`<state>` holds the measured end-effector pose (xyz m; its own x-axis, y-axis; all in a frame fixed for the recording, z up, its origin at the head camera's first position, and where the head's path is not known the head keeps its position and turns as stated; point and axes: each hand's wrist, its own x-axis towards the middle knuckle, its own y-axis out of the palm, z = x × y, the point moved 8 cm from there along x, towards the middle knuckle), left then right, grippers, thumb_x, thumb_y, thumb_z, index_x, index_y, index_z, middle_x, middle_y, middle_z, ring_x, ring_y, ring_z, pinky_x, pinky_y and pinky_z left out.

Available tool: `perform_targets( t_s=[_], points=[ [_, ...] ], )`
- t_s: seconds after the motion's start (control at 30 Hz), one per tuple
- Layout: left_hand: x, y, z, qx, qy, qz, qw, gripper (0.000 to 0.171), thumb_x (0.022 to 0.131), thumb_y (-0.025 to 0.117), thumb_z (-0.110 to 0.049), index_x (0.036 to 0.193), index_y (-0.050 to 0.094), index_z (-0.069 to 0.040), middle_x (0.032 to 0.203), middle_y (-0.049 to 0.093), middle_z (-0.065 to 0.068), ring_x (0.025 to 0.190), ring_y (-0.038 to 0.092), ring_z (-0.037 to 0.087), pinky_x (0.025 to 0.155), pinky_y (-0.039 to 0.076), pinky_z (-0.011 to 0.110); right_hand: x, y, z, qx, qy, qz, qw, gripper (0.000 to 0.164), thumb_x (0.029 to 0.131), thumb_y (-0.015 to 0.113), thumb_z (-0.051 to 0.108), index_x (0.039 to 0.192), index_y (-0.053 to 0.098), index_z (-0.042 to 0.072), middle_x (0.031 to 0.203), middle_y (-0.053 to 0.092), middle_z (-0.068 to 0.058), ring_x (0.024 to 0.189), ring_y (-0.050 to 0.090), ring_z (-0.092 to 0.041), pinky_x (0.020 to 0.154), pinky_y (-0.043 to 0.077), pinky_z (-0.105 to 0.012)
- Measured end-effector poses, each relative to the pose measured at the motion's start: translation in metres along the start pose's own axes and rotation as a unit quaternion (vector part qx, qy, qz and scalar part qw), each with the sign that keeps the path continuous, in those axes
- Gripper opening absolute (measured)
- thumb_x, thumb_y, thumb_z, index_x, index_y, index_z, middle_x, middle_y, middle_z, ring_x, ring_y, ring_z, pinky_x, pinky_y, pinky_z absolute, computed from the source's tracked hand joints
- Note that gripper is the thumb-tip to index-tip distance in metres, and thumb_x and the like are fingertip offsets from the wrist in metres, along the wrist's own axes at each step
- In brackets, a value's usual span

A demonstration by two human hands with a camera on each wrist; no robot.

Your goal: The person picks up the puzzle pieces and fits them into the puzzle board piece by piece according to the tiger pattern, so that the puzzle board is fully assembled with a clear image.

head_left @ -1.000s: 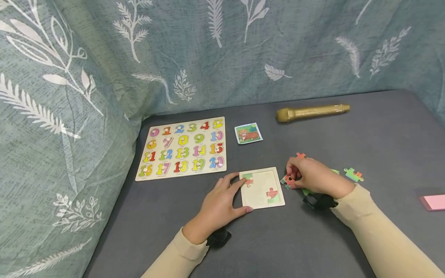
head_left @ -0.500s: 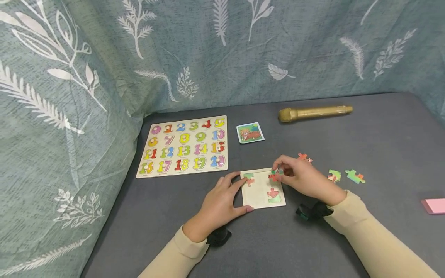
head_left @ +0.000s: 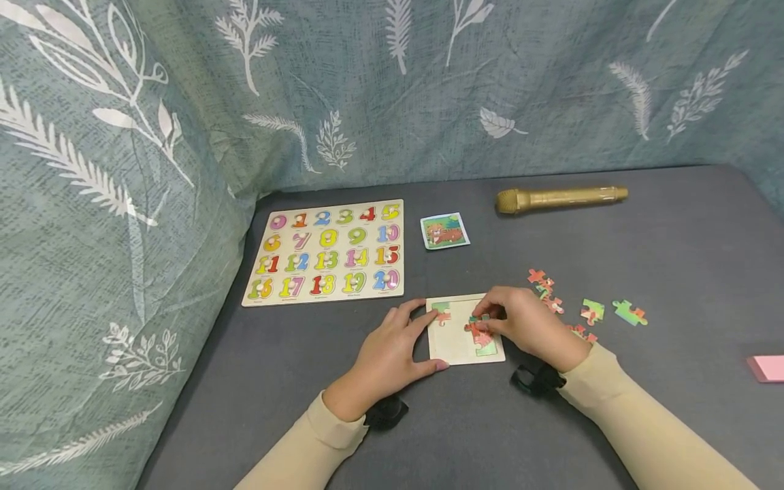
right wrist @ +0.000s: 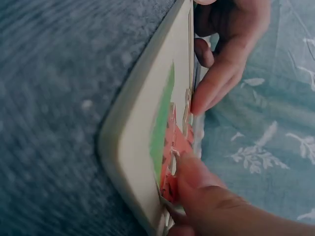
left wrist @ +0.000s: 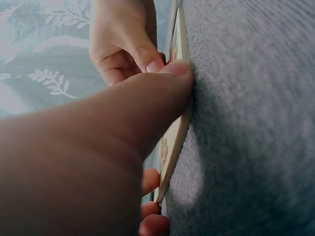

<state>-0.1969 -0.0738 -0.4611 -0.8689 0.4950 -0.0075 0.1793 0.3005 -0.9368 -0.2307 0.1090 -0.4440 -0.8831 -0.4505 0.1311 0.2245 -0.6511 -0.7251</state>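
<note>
My left hand (head_left: 388, 350) holds the wooden puzzle board (head_left: 452, 346) at its left side, thumb on the near edge. Its index fingertip touches the green-and-red jigsaw piece (head_left: 442, 308) in the board's upper left corner. My right hand (head_left: 527, 316) pinches a red-and-green jigsaw piece (head_left: 470, 328) over the board's right side. Below it, a pink-and-green piece (head_left: 486, 348) lies in the lower right corner; the two meet or overlap, I cannot tell which. In the right wrist view, the right thumb (right wrist: 194, 174) presses against red puzzle surface (right wrist: 170, 187).
Loose jigsaw pieces lie right of the board, including a green one (head_left: 629, 313) and a green-and-red one (head_left: 593, 311). Behind stand a number board (head_left: 323, 255), a bear picture card (head_left: 445, 231) and a gold microphone (head_left: 560, 199). A pink block (head_left: 767, 368) sits far right.
My right hand has carried the jigsaw piece left from the loose pieces onto the board's right side, then lower toward the corner piece. My left hand has stayed on the board.
</note>
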Motion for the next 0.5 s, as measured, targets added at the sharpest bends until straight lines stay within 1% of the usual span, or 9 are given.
perform_targets(
  t_s=[0.07, 0.17, 0.23, 0.33, 0.43, 0.47, 0.5],
  points=[
    [0.000, 0.000, 0.000, 0.004, 0.002, -0.002, 1.0000, 0.083, 0.087, 0.085, -0.051, 0.155, 0.054, -0.014, 0.159, 0.041, 0.011, 0.124, 0.051, 0.026, 0.086, 0.055, 0.041, -0.001, -0.001, 0.004, -0.036, -0.017, -0.009, 0.999, 0.012, 0.082, 0.090, 0.007, 0.091, 0.082, 0.010, 0.090, 0.060, 0.006, 0.077, 0.055, -0.012, 0.069, 0.048, -0.031],
    [0.001, 0.000, 0.000, 0.008, 0.005, -0.005, 0.9999, 0.083, 0.087, 0.084, -0.052, 0.155, 0.054, -0.015, 0.159, 0.041, 0.011, 0.121, 0.051, 0.025, 0.084, 0.055, 0.040, -0.003, -0.002, 0.011, -0.089, -0.033, -0.018, 0.995, 0.013, 0.080, 0.092, 0.008, 0.089, 0.084, 0.011, 0.092, 0.059, 0.004, 0.079, 0.053, -0.015, 0.069, 0.047, -0.031],
    [0.001, 0.000, -0.001, 0.011, 0.007, -0.007, 0.9999, 0.083, 0.087, 0.084, -0.052, 0.155, 0.054, -0.014, 0.159, 0.041, 0.011, 0.120, 0.052, 0.024, 0.084, 0.054, 0.039, -0.005, -0.003, 0.016, -0.114, -0.042, -0.019, 0.992, 0.014, 0.079, 0.093, 0.007, 0.089, 0.084, 0.011, 0.091, 0.062, 0.005, 0.080, 0.053, -0.016, 0.069, 0.048, -0.030],
    [0.001, 0.000, -0.001, 0.011, 0.006, -0.008, 0.9999, 0.084, 0.087, 0.084, -0.053, 0.155, 0.054, -0.014, 0.159, 0.042, 0.011, 0.118, 0.052, 0.024, 0.083, 0.054, 0.038, -0.006, -0.009, 0.023, -0.146, -0.067, -0.022, 0.987, 0.017, 0.076, 0.094, 0.004, 0.086, 0.084, 0.012, 0.091, 0.067, 0.005, 0.082, 0.055, -0.017, 0.071, 0.050, -0.032],
    [0.001, 0.000, -0.001, 0.011, 0.004, -0.008, 0.9999, 0.084, 0.086, 0.085, -0.052, 0.154, 0.054, -0.014, 0.159, 0.042, 0.011, 0.118, 0.052, 0.024, 0.083, 0.054, 0.038, -0.005, -0.027, 0.022, -0.169, -0.080, -0.050, 0.981, 0.018, 0.076, 0.093, 0.000, 0.086, 0.084, 0.012, 0.094, 0.070, -0.001, 0.087, 0.059, -0.024, 0.076, 0.051, -0.041],
    [0.001, 0.000, -0.001, 0.011, 0.004, -0.008, 0.9999, 0.084, 0.086, 0.085, -0.052, 0.154, 0.054, -0.014, 0.159, 0.042, 0.011, 0.117, 0.052, 0.023, 0.083, 0.053, 0.038, -0.005, -0.036, 0.019, -0.179, -0.074, -0.062, 0.979, 0.017, 0.076, 0.092, 0.000, 0.086, 0.083, 0.012, 0.094, 0.071, -0.003, 0.088, 0.060, -0.027, 0.077, 0.051, -0.045],
    [0.001, 0.000, -0.001, 0.011, 0.004, -0.008, 0.9999, 0.084, 0.086, 0.085, -0.052, 0.154, 0.054, -0.014, 0.159, 0.042, 0.011, 0.117, 0.052, 0.023, 0.082, 0.053, 0.038, -0.005, -0.045, 0.013, -0.188, -0.057, -0.071, 0.978, 0.017, 0.077, 0.092, 0.001, 0.087, 0.083, 0.011, 0.094, 0.072, -0.004, 0.088, 0.061, -0.029, 0.077, 0.051, -0.048]
  ],
)
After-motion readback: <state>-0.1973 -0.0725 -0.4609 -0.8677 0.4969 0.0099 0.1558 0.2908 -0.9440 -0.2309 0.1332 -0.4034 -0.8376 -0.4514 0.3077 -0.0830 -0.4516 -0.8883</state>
